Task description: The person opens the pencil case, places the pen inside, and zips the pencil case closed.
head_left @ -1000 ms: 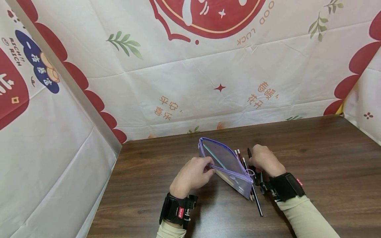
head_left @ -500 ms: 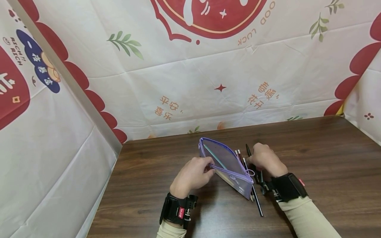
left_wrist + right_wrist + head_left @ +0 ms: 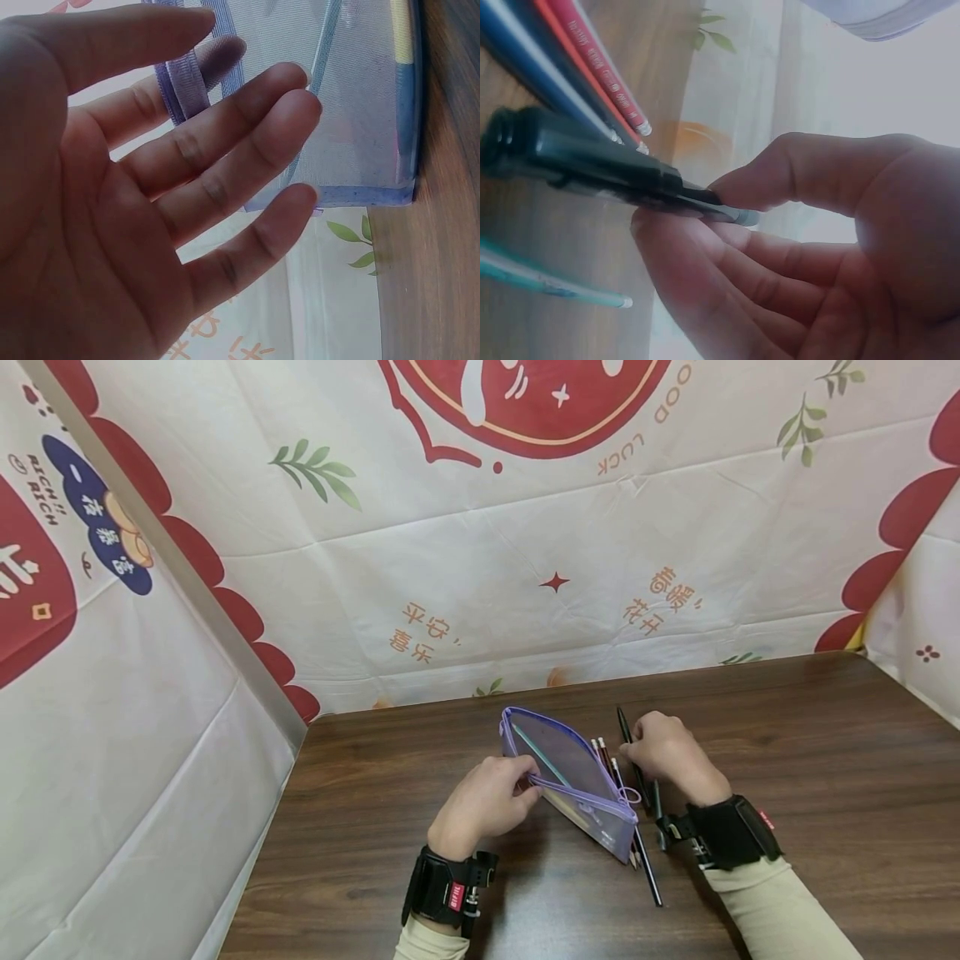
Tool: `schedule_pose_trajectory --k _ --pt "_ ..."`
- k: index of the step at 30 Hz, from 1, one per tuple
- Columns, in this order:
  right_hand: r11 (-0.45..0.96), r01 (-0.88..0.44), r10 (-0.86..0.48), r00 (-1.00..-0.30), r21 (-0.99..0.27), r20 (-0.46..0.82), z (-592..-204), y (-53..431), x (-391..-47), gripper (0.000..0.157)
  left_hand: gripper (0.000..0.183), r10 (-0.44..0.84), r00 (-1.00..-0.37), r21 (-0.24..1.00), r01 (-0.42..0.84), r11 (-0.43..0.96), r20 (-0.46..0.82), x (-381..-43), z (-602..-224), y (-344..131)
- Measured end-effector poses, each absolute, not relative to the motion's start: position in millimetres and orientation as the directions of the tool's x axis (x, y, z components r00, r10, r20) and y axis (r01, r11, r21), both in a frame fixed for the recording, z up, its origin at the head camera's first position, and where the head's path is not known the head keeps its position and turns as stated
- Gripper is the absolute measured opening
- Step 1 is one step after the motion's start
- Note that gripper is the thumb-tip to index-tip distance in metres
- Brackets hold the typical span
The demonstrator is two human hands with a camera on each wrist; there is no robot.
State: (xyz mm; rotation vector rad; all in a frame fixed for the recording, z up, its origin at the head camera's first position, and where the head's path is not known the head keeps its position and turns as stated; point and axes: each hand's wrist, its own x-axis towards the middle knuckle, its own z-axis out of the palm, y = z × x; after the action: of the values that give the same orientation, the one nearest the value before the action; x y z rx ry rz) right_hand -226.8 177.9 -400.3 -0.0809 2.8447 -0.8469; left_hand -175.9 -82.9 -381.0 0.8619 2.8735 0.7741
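Note:
A purple mesh pencil case (image 3: 592, 817) stands unzipped on the table, a light teal stick (image 3: 542, 755) visible inside it. My left hand (image 3: 483, 802) holds its near edge; in the left wrist view the thumb and index finger pinch the zipper band (image 3: 187, 81), the other fingers extended. To the right of the case, my right hand (image 3: 670, 758) pinches a black pen (image 3: 625, 727) between thumb and fingers. Seen from the right wrist, this pen (image 3: 592, 159) is thick and capped, tilted above the tabletop.
Several pencils lie close along the case's right side, among them a black one (image 3: 651, 881) and a red one (image 3: 604, 71). A teal pencil (image 3: 551, 279) lies apart, near my right wrist. Behind the brown table (image 3: 810, 760) hangs a printed white cloth (image 3: 480, 543).
My right hand has moved slightly away from me and to the right, bringing the black pen farther toward the back of the table. The left hand and the pencil case stay put.

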Motion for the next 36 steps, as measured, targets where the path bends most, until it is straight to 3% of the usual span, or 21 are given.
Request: schedule_pose_trajectory --k 22,36 --pt "0.832 -0.091 -0.135 -0.990 -0.547 -0.040 -381 176 -221 0.016 0.009 0.525 -0.848 0.504 0.486 0.714 0.072 -176 -379 -84" --pt "0.818 -0.148 -0.136 -0.989 -0.556 0.063 -367 173 -210 0.023 0.009 0.520 -0.851 0.509 0.478 0.716 0.069 -175 -380 -83"
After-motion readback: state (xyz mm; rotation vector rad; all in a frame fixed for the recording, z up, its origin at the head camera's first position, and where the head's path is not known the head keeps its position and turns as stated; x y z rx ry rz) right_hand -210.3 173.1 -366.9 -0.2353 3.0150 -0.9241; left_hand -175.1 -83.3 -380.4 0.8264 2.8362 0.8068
